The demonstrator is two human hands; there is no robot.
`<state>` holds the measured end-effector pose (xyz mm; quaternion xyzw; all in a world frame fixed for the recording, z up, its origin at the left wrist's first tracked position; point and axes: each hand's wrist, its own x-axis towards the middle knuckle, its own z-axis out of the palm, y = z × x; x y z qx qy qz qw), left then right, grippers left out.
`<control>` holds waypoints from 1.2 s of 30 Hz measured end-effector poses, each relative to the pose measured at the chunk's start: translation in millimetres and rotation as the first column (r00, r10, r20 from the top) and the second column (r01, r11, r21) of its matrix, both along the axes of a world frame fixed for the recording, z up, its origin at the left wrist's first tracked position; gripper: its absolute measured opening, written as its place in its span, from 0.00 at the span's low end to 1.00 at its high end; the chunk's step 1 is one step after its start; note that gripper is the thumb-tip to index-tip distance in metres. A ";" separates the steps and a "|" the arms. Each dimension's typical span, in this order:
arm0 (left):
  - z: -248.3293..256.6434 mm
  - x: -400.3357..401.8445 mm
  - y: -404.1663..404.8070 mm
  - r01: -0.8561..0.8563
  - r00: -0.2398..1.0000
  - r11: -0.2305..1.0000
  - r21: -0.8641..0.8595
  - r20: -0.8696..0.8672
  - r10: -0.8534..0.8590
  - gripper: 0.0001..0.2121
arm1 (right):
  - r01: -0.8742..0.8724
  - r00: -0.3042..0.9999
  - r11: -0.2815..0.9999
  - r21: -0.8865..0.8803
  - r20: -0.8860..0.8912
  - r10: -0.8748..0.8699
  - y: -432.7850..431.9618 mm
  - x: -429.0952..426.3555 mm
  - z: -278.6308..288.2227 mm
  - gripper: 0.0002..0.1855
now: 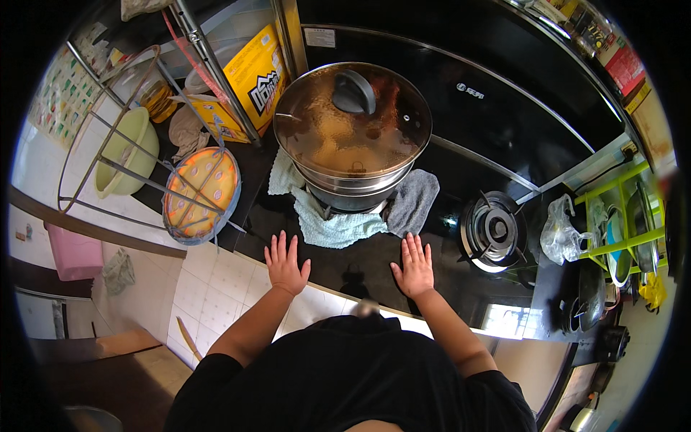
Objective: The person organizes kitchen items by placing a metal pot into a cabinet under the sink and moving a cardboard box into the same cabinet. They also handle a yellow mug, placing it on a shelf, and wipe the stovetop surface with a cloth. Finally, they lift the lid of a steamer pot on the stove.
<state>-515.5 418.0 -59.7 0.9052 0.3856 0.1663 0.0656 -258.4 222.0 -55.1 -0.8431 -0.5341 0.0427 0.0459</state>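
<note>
A large steamer pot (351, 186) with a fogged glass lid (324, 129) and a black lid knob (353, 92) stands on the black cooktop (334, 270). Light blue cloth (334, 224) lies around its base at the left and front, and a grey cloth (414, 200) lies at its right. My left hand (287, 264) is palm down near the counter's front edge, fingers spread, below the blue cloth. My right hand (414, 267) is palm down too, its fingertips close to the lower end of the grey cloth. Neither hand holds anything.
Right of the pot is a bare gas burner (496, 229). Further right stand a clear plastic bag (562, 229) and a green dish rack (621, 243). At the left are a metal wire rack (129, 173), a patterned oval item (202, 191), a pale green basin (129, 151) and a yellow box (256, 75).
</note>
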 end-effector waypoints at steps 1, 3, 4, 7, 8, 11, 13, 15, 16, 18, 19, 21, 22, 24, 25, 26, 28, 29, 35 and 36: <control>-2.4 -0.6 1.1 0.001 1.000 1.000 -0.001 -0.008 -0.001 0.31 | 0.000 1.000 1.000 0.007 -0.010 0.000 0.6 -0.3 0.0 0.37; -4.1 -0.7 2.4 0.007 1.000 1.000 -0.002 -0.012 -0.007 0.31 | 0.004 1.000 1.000 0.023 -0.024 -0.003 1.2 -0.1 0.1 0.36; -3.7 -0.3 2.4 0.012 1.000 1.000 -0.003 -0.007 -0.012 0.31 | 0.003 1.000 0.999 0.041 -0.029 -0.002 1.0 0.3 0.0 0.36; -3.6 -0.1 3.5 0.027 1.000 1.000 0.005 0.003 -0.027 0.32 | 0.003 0.999 0.995 0.100 -0.043 0.001 0.8 0.2 2.1 0.35; -3.7 -0.4 4.0 0.032 0.999 0.999 0.009 0.005 -0.032 0.32 | 0.006 0.999 0.992 0.126 -0.049 0.000 0.5 -0.4 4.2 0.34; -4.3 0.1 4.1 0.033 0.999 0.999 0.005 0.007 -0.034 0.32 | 0.010 0.998 0.984 0.176 -0.057 0.000 -0.8 -0.8 8.0 0.34; -4.1 0.1 4.2 0.036 0.999 0.999 0.008 0.009 -0.036 0.32 | 0.014 0.998 0.981 0.193 -0.071 -0.001 -0.7 -1.0 9.0 0.33; -4.3 -0.3 4.3 0.037 0.999 0.999 0.013 0.014 -0.037 0.32 | 0.021 0.996 0.979 0.200 -0.093 -0.003 -0.1 -1.6 10.0 0.32; -4.8 -0.9 4.4 0.037 0.999 0.999 0.016 0.019 -0.037 0.32 | 0.004 0.997 0.964 0.265 -0.078 0.018 -0.7 -1.7 11.4 0.30; -5.2 -2.0 4.4 0.036 0.999 0.999 0.017 0.027 -0.037 0.32 | -0.039 0.998 0.920 0.390 -0.039 0.058 -2.7 -1.7 20.6 0.27; -5.2 -2.6 4.3 0.036 0.999 0.999 0.015 0.029 -0.036 0.32 | -0.066 0.993 0.886 0.458 -0.060 0.105 -3.5 -3.6 27.8 0.25; -4.5 -1.0 6.4 0.045 0.998 0.999 0.020 0.047 -0.046 0.32 | -0.122 0.974 0.798 0.590 -0.084 0.211 -5.3 -6.1 51.8 0.22; -6.3 -0.7 6.4 0.055 0.997 0.998 0.021 0.054 -0.056 0.32 | -0.202 0.961 0.678 0.706 0.009 0.277 9.2 -6.3 88.3 0.18; -5.1 -3.8 4.4 0.063 0.996 0.998 0.017 0.058 -0.064 0.32 | -0.337 0.908 0.556 0.760 0.106 0.405 39.2 2.0 159.1 0.15; -4.9 -6.7 3.2 0.054 0.996 0.998 0.012 0.064 -0.055 0.32 | -0.413 0.874 0.513 0.753 0.169 0.455 58.8 7.7 194.9 0.13; -4.8 -8.9 3.2 0.046 0.996 0.999 0.009 0.072 -0.047 0.32 | -0.452 0.858 0.470 0.758 0.226 0.460 79.6 13.9 220.5 0.13; -4.2 -6.8 2.6 0.045 0.994 0.999 0.010 0.099 -0.046 0.31 | -0.354 0.917 0.527 0.773 0.174 0.360 122.9 19.6 261.7 0.12; -4.2 -6.4 3.1 0.046 0.993 0.999 0.016 0.112 -0.047 0.31 | -0.330 0.933 0.561 0.759 0.175 0.313 144.9 23.0 278.3 0.13; -5.0 -8.3 4.3 0.047 0.988 0.997 0.056 0.146 -0.055 0.30 | -0.019 0.999 0.966 0.259 0.052 0.006 219.9 37.0 321.6 0.25; -5.5 -10.0 4.0 0.045 0.988 0.997 0.059 0.145 -0.053 0.30 | -0.004 0.998 0.976 0.216 0.068 -0.011 222.0 32.3 325.2 0.23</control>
